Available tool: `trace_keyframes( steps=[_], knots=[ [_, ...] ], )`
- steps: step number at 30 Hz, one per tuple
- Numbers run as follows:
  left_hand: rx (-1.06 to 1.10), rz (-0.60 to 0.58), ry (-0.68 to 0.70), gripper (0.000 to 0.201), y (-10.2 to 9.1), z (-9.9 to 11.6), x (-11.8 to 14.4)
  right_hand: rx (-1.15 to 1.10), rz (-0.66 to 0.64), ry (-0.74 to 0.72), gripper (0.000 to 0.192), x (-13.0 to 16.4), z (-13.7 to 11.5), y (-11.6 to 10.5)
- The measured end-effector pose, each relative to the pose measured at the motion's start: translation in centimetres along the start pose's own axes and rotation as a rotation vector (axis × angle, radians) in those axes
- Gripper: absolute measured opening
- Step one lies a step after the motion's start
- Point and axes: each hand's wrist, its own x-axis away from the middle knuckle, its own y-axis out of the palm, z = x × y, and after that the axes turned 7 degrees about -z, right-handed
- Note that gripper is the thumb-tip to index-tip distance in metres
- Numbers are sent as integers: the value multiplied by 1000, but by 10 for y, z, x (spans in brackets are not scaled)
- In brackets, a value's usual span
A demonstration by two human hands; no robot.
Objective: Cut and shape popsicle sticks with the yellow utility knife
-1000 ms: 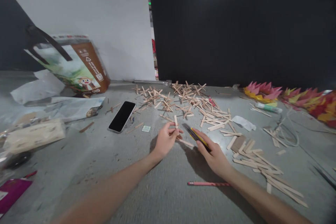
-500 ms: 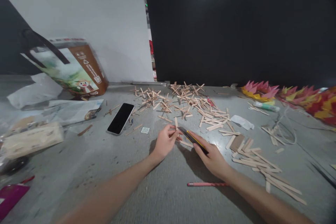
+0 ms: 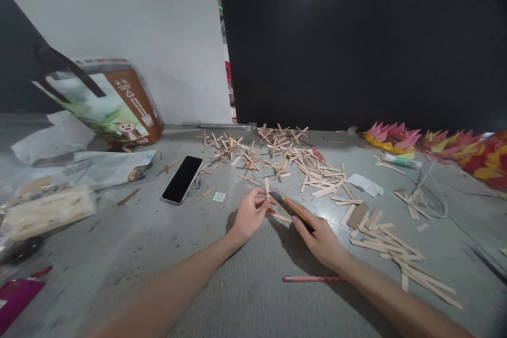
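My left hand (image 3: 251, 213) is closed around a small wooden craft stick (image 3: 266, 186), whose pale end stands up above the fingertips. My right hand (image 3: 320, 234) grips a black and yellow utility knife (image 3: 295, 212), its front end pointing left at the stick. The knife tip is close to my left fingers; whether the blade touches the wood I cannot tell. Just below lies another craft stick (image 3: 282, 218) on the grey tabletop. Beneath my right forearm is a pink pencil (image 3: 309, 278), partly hidden by the arm.
Crossed stick pieces (image 3: 233, 148) are heaped at the back. Loose craft sticks (image 3: 396, 248) spread on the right, with a paper scrap (image 3: 365, 185) behind. To the left are a phone (image 3: 182, 179), a printed bag (image 3: 106, 103) and a tissue pack (image 3: 51, 211). Paper flowers (image 3: 392, 138) sit back right.
Both hands stay almost where they were. The stick in my left hand has shifted very slightly; the knife remains beside it.
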Motion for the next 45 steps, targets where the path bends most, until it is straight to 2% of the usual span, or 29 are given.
trace_keyframes(
  steps=[10,19,26,36,45],
  knots=[
    [-48,-15,26,55,1,5,3,105,7,-6,53,4,3,4],
    [-91,11,12,50,2,1,3,118,-11,-6,54,3,-3,2],
    [-135,10,26,44,4,10,5,95,26,2,54,3,-3,2],
    [-366,-47,112,36,2,11,10,87,9,-17,51,4,-4,0],
    [-231,-121,98,36,2,10,8,85,14,-24,50,4,-1,1]
  ],
)
